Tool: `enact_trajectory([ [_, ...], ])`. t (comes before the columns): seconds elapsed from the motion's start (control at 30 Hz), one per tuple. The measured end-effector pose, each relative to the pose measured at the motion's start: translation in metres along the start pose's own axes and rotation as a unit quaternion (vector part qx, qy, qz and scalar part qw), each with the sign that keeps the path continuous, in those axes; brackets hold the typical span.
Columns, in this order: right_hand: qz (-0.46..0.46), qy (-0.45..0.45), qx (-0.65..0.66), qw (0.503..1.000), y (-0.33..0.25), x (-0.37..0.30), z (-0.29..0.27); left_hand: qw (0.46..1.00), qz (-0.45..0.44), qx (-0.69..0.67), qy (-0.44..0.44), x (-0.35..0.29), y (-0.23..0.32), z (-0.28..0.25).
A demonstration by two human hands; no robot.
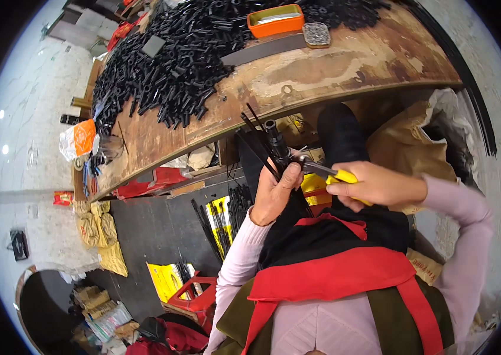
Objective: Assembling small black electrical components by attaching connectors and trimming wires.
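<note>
My left hand [277, 192] is closed round a black assembly of thin rods and a short, thick tube [274, 137], held upright before the table's front edge. Several long black rods [253, 141] fan out beside the tube. In my right hand [374, 184] is a pair of pliers with yellow handles [345, 177]. The pliers' jaws reach the assembly just beside my left thumb. My fingers partly hide the spot where they meet, so I cannot tell what exactly the jaws grip.
On the wooden table [321, 74] lies a large heap of short black tube pieces [173, 77]. An orange box [275, 22], a small tray of metal bits [316, 35] and a grey strip [265, 49] stand behind. Right is a tan sack [401, 133]; lower left, a red stool [203, 296].
</note>
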State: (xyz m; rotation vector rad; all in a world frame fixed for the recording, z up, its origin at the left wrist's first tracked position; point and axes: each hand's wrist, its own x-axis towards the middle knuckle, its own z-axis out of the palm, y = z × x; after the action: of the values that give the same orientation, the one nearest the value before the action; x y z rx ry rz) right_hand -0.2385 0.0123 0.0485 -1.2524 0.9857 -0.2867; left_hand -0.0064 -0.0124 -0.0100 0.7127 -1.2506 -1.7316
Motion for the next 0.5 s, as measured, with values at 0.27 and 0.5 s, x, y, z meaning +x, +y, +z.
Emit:
enact_trajectory([
  [0.27, -0.004, -0.114, 0.162, 0.98, -0.008, 0.007, -0.004, 0.999, -0.018, -0.013, 0.037, -0.011, 0.004, -0.005],
  [0.5, -0.038, -0.172, 0.062, 0.982, -0.024, 0.01, -0.026, 0.999, 0.006, -0.039, -0.021, -0.01, 0.009, -0.001],
])
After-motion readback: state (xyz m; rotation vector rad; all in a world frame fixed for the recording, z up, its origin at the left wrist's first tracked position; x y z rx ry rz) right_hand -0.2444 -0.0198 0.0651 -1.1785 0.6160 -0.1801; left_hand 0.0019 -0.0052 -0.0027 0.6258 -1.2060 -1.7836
